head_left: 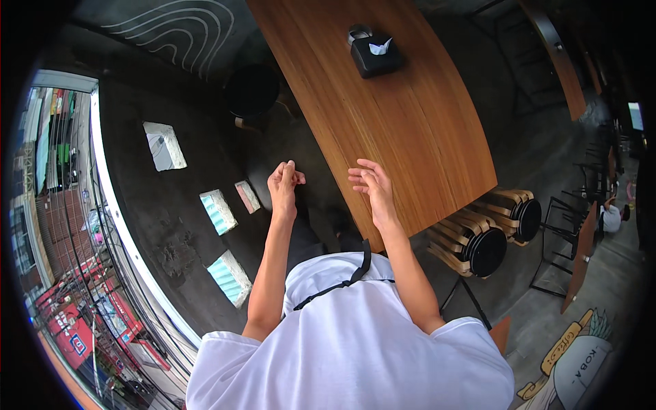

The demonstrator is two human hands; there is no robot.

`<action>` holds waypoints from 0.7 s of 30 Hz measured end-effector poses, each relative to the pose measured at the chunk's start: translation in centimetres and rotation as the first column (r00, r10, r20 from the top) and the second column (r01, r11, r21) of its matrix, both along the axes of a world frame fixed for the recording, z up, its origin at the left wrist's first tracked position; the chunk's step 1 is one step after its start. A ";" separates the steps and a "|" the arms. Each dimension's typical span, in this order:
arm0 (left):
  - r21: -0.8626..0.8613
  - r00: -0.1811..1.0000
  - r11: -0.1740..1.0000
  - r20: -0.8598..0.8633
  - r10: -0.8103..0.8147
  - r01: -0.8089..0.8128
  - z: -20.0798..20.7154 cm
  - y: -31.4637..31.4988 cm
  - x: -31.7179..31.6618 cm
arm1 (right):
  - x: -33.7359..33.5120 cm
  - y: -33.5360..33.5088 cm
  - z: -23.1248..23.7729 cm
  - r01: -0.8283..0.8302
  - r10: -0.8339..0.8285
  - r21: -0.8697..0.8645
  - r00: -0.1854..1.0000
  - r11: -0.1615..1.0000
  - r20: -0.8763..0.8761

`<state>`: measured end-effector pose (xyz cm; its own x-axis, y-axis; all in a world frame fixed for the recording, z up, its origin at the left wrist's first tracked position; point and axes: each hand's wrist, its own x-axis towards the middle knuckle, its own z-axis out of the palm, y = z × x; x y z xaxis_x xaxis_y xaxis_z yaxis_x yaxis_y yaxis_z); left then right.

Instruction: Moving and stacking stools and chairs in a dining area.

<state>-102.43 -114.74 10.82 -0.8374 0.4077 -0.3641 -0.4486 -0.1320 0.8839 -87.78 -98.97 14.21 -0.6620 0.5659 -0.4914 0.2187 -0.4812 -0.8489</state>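
Observation:
My left hand (284,187) is raised in front of me, left of the wooden table. Its fingers are curled, with thumb and forefinger together; whether anything is in them is hidden. My right hand (374,186) hovers by the left long edge of the wooden table (410,150), fingers apart and bent a little, holding nothing. The hands are apart from each other. Toward the far end of the table top stands a black tissue box (376,60) with a white tissue sticking out. A round silver-grey item (359,33) sits right behind it.
Stacked wooden stools with black round seats (488,251) stand by the table's near right end. A dark round stool (251,91) is at the far left. On the left, a dark wall has square openings (234,279) and a wide window. A person (610,217) is far right.

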 end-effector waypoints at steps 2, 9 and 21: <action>0.002 0.999 1.000 0.037 -0.010 0.009 -0.8 1.7 -1.4 | -2.1 0.2 -0.3 0.022 -0.022 0.017 1.000 1.000 0.022; 0.006 0.972 0.997 0.224 -0.076 0.077 -4.7 3.5 -11.0 | -14.7 0.8 -5.3 -0.024 0.002 0.154 0.989 0.988 0.145; -0.363 0.937 0.928 0.290 0.195 -0.081 -27.4 -3.1 -35.4 | -39.5 5.8 -14.2 -0.493 -0.058 0.858 0.861 0.144 0.505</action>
